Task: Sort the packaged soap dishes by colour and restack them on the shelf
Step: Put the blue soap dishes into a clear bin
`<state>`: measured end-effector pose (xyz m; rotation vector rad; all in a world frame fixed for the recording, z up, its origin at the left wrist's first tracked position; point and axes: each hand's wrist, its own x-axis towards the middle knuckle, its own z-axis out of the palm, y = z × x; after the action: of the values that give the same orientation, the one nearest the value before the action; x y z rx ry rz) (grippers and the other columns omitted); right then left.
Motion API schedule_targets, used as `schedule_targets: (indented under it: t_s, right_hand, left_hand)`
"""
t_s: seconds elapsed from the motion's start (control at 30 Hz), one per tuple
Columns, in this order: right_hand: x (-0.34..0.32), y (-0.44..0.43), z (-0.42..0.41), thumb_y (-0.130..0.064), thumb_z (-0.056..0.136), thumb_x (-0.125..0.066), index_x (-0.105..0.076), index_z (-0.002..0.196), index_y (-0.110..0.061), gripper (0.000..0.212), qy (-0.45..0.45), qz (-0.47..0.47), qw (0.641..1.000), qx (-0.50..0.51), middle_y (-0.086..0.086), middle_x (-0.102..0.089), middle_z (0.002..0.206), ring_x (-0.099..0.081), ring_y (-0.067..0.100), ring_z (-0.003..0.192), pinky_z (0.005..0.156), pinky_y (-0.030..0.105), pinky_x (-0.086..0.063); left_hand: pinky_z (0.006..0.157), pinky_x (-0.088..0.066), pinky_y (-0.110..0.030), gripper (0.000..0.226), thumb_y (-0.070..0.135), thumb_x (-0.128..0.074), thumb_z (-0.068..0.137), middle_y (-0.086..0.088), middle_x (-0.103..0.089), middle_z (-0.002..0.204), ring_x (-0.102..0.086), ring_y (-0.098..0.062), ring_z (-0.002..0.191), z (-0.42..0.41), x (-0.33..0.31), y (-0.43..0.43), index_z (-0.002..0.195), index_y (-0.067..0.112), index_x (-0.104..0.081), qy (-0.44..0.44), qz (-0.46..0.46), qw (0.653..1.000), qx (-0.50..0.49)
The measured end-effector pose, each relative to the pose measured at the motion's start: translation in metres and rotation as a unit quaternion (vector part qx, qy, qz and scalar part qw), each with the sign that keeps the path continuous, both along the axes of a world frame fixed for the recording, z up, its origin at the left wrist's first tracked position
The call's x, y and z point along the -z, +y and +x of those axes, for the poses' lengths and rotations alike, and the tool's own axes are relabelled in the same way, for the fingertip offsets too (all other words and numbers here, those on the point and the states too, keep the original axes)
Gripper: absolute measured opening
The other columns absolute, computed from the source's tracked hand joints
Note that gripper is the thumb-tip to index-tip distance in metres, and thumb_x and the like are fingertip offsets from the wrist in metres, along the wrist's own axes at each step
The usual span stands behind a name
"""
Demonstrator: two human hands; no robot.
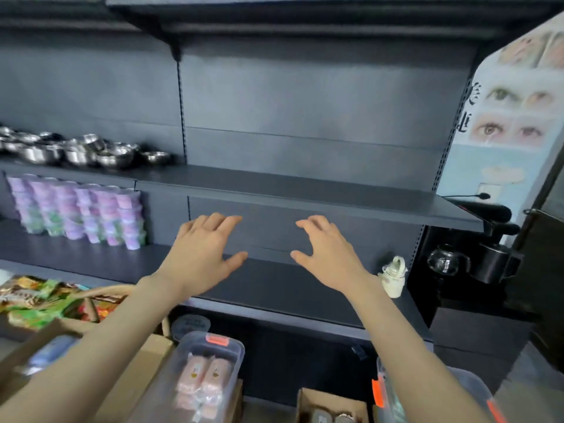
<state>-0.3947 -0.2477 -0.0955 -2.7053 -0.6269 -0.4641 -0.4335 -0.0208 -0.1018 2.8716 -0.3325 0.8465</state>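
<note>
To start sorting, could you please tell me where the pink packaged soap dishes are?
The pink packaged soap dishes lie low and left of centre in the head view, inside the clear bin, right of a cardboard box.

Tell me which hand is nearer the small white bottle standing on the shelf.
Right. The right hand hovers just left of the white bottle, not touching it. The left hand is farther left, beyond the right hand.
</note>
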Motion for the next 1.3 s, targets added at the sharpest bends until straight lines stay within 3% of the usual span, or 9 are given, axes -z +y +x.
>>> schedule_targets:
  t_s: [0.27,0.47,0.7,0.93,1.3]
  right_hand:
    - [-0.064,0.105,0.024,-0.037,0.096,-0.054,-0.033,0.145,-0.021,0.056,-0.080,-0.002,0.997,-0.017,-0.002,-0.033,0.146,-0.035,0.019,0.129,0.096,0.032,-0.039]
    - [-0.062,0.203,0.073,-0.039,0.096,-0.053,-0.030,0.147,-0.021,0.059,-0.090,0.017,0.995,-0.045,-0.003,-0.032,0.147,-0.033,0.018,0.130,0.092,0.031,-0.037]
    - [-0.043,0.346,0.121,-0.037,0.096,-0.053,-0.030,0.147,-0.018,0.059,-0.054,0.018,0.992,-0.113,0.001,-0.032,0.147,-0.034,0.022,0.130,0.100,0.035,-0.036]
    - [0.008,0.487,0.153,-0.039,0.095,-0.055,-0.033,0.145,-0.018,0.058,-0.016,0.019,0.990,-0.142,-0.001,-0.034,0.146,-0.033,0.021,0.132,0.095,0.035,-0.036]
    - [0.157,0.653,0.186,-0.036,0.095,-0.056,-0.037,0.142,-0.018,0.054,0.154,0.009,0.986,-0.068,0.001,-0.037,0.144,-0.038,0.024,0.129,0.090,0.038,-0.039]
  left_hand:
    - [0.102,-0.027,-0.036,0.060,0.049,-0.054,0.089,0.001,-0.050,0.131,-0.042,-0.023,0.122,0.022,-0.061,0.102,0.141,0.022,-0.039,-0.073,0.005,0.997,-0.023]
    - [0.097,-0.030,-0.035,0.059,0.048,-0.057,0.088,0.001,-0.055,0.120,-0.046,-0.024,0.116,0.047,-0.057,0.197,0.138,0.021,-0.043,-0.068,-0.012,0.996,-0.053]
    - [0.100,-0.029,-0.039,0.059,0.044,-0.061,0.087,-0.001,-0.054,0.130,-0.044,-0.025,0.124,0.064,-0.033,0.326,0.138,0.020,-0.044,-0.028,-0.040,0.992,-0.115]
    - [0.098,-0.030,-0.040,0.058,0.044,-0.058,0.089,-0.003,-0.055,0.125,-0.045,-0.028,0.120,0.084,0.001,0.465,0.139,0.018,-0.043,0.003,-0.029,0.989,-0.143]
    - [0.100,-0.030,-0.040,0.061,0.045,-0.057,0.089,-0.005,-0.052,0.131,-0.043,-0.029,0.124,0.154,0.133,0.635,0.141,0.018,-0.040,0.173,-0.075,0.977,-0.095]
